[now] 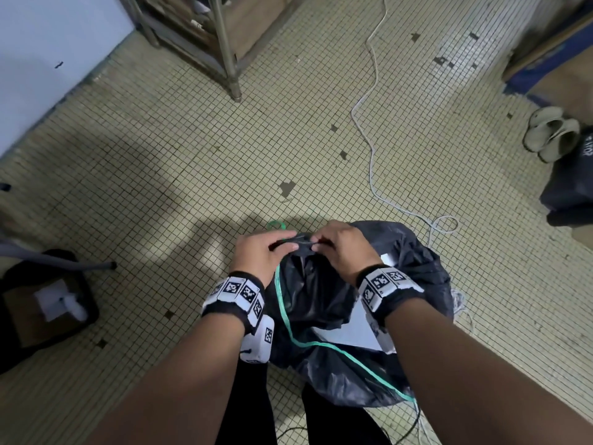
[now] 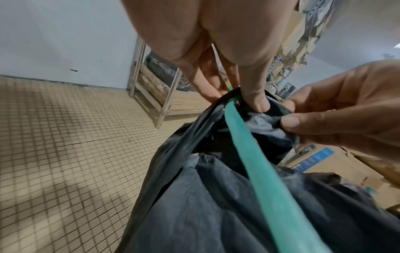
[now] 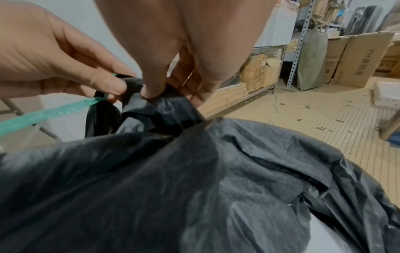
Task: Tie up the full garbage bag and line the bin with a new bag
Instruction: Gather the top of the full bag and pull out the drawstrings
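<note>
Item, nearest me: black garbage bag on the tiled floor, green drawstring trailing. My left hand pinches drawstring and gathered bag mouth; my right hand pinches bag mouth. Beyond: white cable, metal shelf.

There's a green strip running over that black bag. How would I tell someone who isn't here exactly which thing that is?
Start at the big black garbage bag on the tiled floor, right in front of the person. The green drawstring runs from the gathered top, pinched in the left hand, down over the bag's side. It is flat and teal, unlike the round white cable behind.
</note>
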Motion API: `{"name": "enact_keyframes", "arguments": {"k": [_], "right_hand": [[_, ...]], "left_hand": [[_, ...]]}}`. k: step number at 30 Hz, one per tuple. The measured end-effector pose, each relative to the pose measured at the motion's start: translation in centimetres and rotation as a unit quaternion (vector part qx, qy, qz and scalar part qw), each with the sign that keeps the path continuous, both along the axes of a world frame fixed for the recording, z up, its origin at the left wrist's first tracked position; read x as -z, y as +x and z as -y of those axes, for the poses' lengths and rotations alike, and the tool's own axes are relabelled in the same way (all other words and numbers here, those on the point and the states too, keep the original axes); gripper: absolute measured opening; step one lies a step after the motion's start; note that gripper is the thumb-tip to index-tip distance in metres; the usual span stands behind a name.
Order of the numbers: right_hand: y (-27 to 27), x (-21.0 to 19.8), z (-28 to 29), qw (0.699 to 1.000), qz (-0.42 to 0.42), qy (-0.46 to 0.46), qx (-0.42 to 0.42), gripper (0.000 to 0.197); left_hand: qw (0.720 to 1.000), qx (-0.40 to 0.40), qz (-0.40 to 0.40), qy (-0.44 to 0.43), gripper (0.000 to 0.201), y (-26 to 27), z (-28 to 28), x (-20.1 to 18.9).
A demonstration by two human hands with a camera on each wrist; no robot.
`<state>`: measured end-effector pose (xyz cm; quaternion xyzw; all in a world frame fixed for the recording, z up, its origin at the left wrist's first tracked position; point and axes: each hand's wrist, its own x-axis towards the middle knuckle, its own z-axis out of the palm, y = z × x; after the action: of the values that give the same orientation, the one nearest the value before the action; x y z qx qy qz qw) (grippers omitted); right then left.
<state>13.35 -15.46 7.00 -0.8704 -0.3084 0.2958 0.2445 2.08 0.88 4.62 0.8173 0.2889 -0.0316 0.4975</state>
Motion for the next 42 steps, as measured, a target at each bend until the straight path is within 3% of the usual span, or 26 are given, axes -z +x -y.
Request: {"name": "enact_keyframes", "arguments": {"k": [7, 11, 13, 18, 22, 25, 26, 33, 37, 42], "right_hand": [[1.6, -0.9, -0.6, 0.995, 0.046, 0.080, -0.028, 0.007], [3.3, -0.5, -0.3, 0.985, 0.088, -0.041, -0.145, 0.038], [4.3, -0.3, 0.5, 0.972, 0.105, -0.128, -0.167, 0.040], [7.2, 0.2, 3.4, 0.974, 0.097, -0.195, -0.069, 0.022], [8.9, -0.8, 3.8, 0.991, 0.101, -0.059, 0.057, 0.008], [9.3, -2.2, 3.9, 0.991, 0.130, 0.041, 0.012, 0.010], [9.1, -2.6, 4.0, 0.989, 0.133, 0.066, -0.015, 0.013], [8.5, -2.9, 5.7, 0.985, 0.131, 0.112, -0.008, 0.015], [9.7, -1.8, 6.9, 0.989, 0.124, 0.069, -0.044, 0.023], [11.7, 0.5, 9.6, 0.980, 0.120, -0.133, -0.087, 0.033]], "left_hand": [[0.993, 0.033, 0.102, 0.039, 0.009, 1.7, 0.3, -2.5], [0.988, 0.053, 0.114, 0.091, 0.007, 1.3, -0.4, -3.4], [0.988, 0.031, 0.119, 0.097, 0.009, 0.7, -0.7, -3.6], [0.989, 0.058, 0.097, 0.095, 0.009, 0.3, 0.1, -3.4], [0.993, 0.055, 0.060, 0.086, 0.022, 2.4, 1.6, -3.5], [0.989, 0.100, 0.011, 0.111, 0.062, 4.3, 2.3, -4.0], [0.986, 0.116, 0.011, 0.117, 0.066, 4.9, 2.6, -4.2], [0.975, 0.163, 0.096, 0.115, 0.022, 8.1, 4.6, -4.9], [0.977, 0.125, 0.123, 0.123, 0.015, 8.6, 5.2, -5.1], [0.978, 0.106, 0.114, 0.139, 0.019, 8.7, 5.0, -5.6]]}}
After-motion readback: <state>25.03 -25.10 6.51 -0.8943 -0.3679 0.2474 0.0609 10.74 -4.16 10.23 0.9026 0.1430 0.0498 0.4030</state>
